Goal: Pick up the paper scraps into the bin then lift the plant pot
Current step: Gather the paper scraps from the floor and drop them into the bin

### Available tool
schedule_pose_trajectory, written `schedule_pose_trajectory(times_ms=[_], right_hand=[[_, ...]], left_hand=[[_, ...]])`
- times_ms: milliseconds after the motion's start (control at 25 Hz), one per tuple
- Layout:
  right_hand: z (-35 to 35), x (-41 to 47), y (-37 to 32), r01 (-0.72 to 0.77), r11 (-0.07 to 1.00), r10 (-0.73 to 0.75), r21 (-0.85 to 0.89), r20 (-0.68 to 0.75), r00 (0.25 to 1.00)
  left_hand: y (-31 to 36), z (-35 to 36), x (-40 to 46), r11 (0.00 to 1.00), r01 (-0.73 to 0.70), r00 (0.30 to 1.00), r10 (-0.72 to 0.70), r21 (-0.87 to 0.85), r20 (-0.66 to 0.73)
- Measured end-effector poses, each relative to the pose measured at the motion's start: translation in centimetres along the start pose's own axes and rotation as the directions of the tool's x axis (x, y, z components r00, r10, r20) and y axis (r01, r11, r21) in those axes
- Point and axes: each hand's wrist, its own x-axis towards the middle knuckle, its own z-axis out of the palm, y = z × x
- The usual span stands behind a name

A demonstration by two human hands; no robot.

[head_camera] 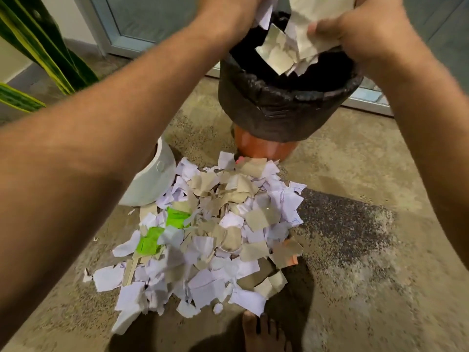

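A big heap of torn paper scraps [208,229], white, beige and some green, lies on the floor in front of me. Behind it stands the bin [279,107], orange with a black liner folded over its rim. Both my hands are raised above the bin's mouth. My right hand [355,34] grips a bunch of scraps [286,49], some dangling or falling into the bin. My left hand [228,13] is at the top edge, mostly cut off, with paper against it. The white plant pot [149,184] stands left of the heap, partly behind my left forearm.
Long green striped leaves [43,52] rise at the far left. A glass door with a metal frame [121,44] runs behind the bin. My bare foot [264,331] is at the bottom edge, close to the heap. The concrete floor has a dark patch on the right.
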Motion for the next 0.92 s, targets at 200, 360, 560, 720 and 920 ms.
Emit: schedule_pose_trajectory(times_ms=[200, 360, 560, 720, 920], right_hand=[[1.5, 2.7, 2.7, -0.124, 0.981, 0.104, -0.149, -0.133, 0.986], [2.6, 3.3, 3.7, -0.124, 0.981, 0.105, -0.150, -0.129, 0.986], [3.4, 3.4, 3.4, -0.058, 0.975, 0.050, -0.214, -0.044, 0.998], [4.6, 0.9, 1.9, 0.147, 0.898, -0.181, -0.414, -0.044, 0.983], [10.9, -10.2, 2.2, 0.675, 0.690, -0.596, -0.262, 0.324, 0.735]], left_hand=[[0.5, 2.2, 2.5, 0.998, 0.013, 0.998, -0.016, 0.059, 0.055], [-0.7, 2.5, 1.9, 0.947, -0.183, 0.981, 0.161, 0.264, 0.103], [-5.0, 2.2, -2.2, 0.924, -0.330, 0.944, 0.329, 0.192, 0.037], [-11.3, 3.1, -10.4, 0.692, -0.671, 0.738, 0.589, 0.266, 0.328], [-20.3, 4.8, -25.7, 0.152, -0.988, 0.100, 0.527, 0.022, 0.844]])
